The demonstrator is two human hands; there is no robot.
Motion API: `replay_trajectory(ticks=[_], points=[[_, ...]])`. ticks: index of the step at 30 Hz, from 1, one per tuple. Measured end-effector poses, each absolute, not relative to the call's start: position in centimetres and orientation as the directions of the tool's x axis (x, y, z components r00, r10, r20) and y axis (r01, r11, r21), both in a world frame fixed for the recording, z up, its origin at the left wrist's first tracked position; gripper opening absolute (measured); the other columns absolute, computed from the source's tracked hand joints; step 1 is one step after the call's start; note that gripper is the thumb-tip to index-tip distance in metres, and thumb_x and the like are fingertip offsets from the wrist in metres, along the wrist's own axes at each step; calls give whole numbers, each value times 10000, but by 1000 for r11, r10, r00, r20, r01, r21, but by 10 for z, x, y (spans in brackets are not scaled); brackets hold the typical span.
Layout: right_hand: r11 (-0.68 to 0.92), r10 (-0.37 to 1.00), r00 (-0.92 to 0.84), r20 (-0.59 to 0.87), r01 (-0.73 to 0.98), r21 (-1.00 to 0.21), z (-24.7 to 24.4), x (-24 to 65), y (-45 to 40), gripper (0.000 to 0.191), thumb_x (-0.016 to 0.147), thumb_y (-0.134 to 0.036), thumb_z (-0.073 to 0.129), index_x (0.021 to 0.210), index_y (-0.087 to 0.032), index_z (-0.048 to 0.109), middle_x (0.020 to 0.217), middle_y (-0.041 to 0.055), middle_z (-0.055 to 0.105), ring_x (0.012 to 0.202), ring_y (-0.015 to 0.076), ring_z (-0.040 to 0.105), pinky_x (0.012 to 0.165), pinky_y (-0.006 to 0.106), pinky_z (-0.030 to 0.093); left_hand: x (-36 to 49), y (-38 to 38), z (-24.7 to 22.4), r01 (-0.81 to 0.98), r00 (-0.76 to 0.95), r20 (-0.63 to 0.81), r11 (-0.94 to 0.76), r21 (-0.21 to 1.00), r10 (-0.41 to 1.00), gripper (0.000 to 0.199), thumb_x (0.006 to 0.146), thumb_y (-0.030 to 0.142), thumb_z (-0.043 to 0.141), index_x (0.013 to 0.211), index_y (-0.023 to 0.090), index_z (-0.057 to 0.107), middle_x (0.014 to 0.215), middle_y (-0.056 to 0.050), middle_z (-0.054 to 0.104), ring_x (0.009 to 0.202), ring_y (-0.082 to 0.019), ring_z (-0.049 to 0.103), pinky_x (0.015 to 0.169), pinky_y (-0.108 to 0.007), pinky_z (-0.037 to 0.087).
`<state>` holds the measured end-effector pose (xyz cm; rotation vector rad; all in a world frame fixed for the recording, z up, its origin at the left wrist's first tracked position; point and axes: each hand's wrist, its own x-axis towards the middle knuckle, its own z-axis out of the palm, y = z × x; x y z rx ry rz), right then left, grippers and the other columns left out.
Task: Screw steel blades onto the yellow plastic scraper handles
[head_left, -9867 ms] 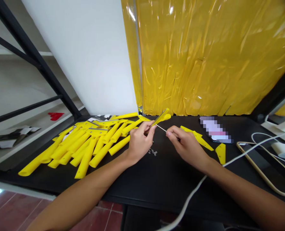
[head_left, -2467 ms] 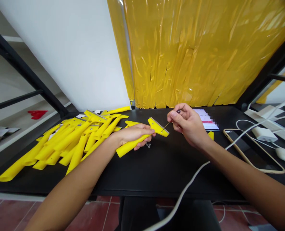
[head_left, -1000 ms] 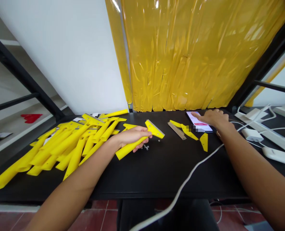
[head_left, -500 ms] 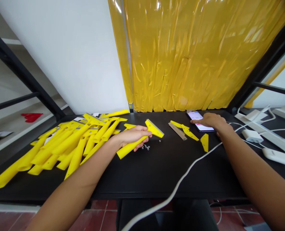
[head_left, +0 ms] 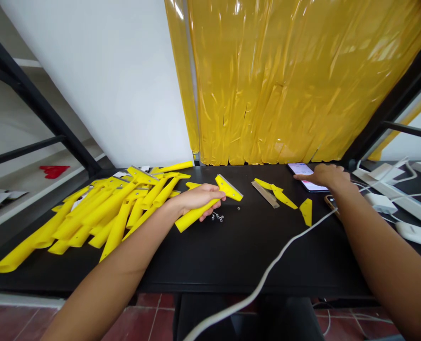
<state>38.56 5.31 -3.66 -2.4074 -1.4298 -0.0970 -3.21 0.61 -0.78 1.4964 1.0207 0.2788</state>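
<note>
My left hand (head_left: 200, 201) is closed around the handle of a yellow scraper (head_left: 192, 219), whose wide head with a metal blade edge points away to the right. Several small metal nuts (head_left: 217, 216) lie on the black table just beside that hand. Over at the right, my right hand (head_left: 329, 177) rests over a lit smartphone (head_left: 304, 171), thumb across its screen and the other fingers at its far side, partly hidden. Between the hands lie a thin metal blade strip (head_left: 265, 194), flat yellow plates (head_left: 284, 198) and a separate yellow plate (head_left: 306, 211).
A heap of yellow scrapers (head_left: 100, 208) fills the table's left side. White power strips (head_left: 405, 201), a charger (head_left: 380, 202) and cables crowd the right. One white cable (head_left: 267, 274) crosses the front. The edge of another phone (head_left: 329, 202) shows under my right forearm. Yellow plastic sheeting (head_left: 267, 85) hangs behind.
My right hand and the smartphone have shifted a little to the right, away from the yellow plates. The left hand keeps the scraper in the same place. The view has turned slightly.
</note>
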Motion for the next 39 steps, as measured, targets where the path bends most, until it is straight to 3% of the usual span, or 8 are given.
replay_trajectory(ticks=[3, 6, 9, 11, 13, 17, 34, 39], points=[[-421, 824, 467, 321, 884, -205, -16, 367, 43, 820, 800, -618, 651, 1228, 80, 593, 1238, 429, 554, 1200, 460, 513, 878, 499, 400, -32, 7, -9, 418, 584, -373, 127, 900, 721, 262, 888, 440, 599, 936, 197, 514, 706, 28, 566, 403, -91, 480, 323, -241, 422], [-47, 773, 283, 567, 918, -393, 8, 329, 26, 406, 966, -352, 511, 1169, -32, 655, 1116, 277, 687, 1038, 300, 629, 871, 396, 420, -30, 6, -10, 396, 606, -371, 137, 908, 704, 239, 900, 403, 584, 942, 208, 453, 733, 10, 622, 396, -105, 511, 339, -258, 438], [438, 673, 184, 716, 682, -586, 23, 279, 2, 457, 1038, -440, 343, 1083, -133, 677, 1018, 155, 724, 875, 188, 659, 803, 321, 460, -28, 3, -9, 372, 621, -367, 152, 916, 693, 247, 894, 365, 601, 980, 211, 428, 827, -21, 669, 469, -127, 596, 378, -263, 469], [569, 650, 130, 749, 570, -593, 25, 247, -15, 445, 1033, -466, 372, 947, -170, 694, 938, 94, 713, 868, 168, 649, 818, 313, 453, -26, 1, -8, 357, 619, -360, 158, 920, 698, 260, 900, 390, 600, 985, 211, 431, 888, -34, 679, 490, -123, 611, 369, -247, 453], [634, 691, 96, 716, 395, -665, 23, 222, -28, 417, 1029, -471, 387, 904, -191, 669, 882, 58, 691, 712, 132, 601, 687, 292, 452, -25, -1, -7, 341, 619, -350, 161, 926, 703, 267, 921, 434, 572, 983, 212, 437, 895, -33, 681, 441, -103, 573, 335, -230, 407], [660, 749, -16, 663, 110, -743, 9, 198, -40, 304, 1029, -433, 416, 945, -220, 616, 928, 38, 669, 607, 104, 538, 589, 286, 440, -22, -3, -5, 324, 649, -349, 169, 931, 676, 278, 943, 457, 539, 1052, 209, 473, 844, -19, 677, 377, -88, 517, 308, -217, 370], [746, 666, -207, 716, 193, -638, -7, 196, -35, 187, 1006, -319, 497, 974, -222, 654, 1017, 54, 616, 702, 113, 579, 648, 296, 485, -22, -7, -3, 319, 669, -306, 111, 941, 677, 314, 943, 423, 556, 1155, 199, 498, 845, -26, 661, 373, -78, 497, 320, -205, 385], [610, 782, -121, 611, -45, -791, 2, 196, -39, 134, 909, -276, 671, 1031, -233, 638, 905, 28, 690, 586, 105, 579, 527, 260, 470, -21, -6, -5, 351, 724, -368, 147, 925, 584, 291, 950, 449, 535, 1085, 200, 470, 888, -58, 697, 402, -111, 569, 312, -207, 398]])
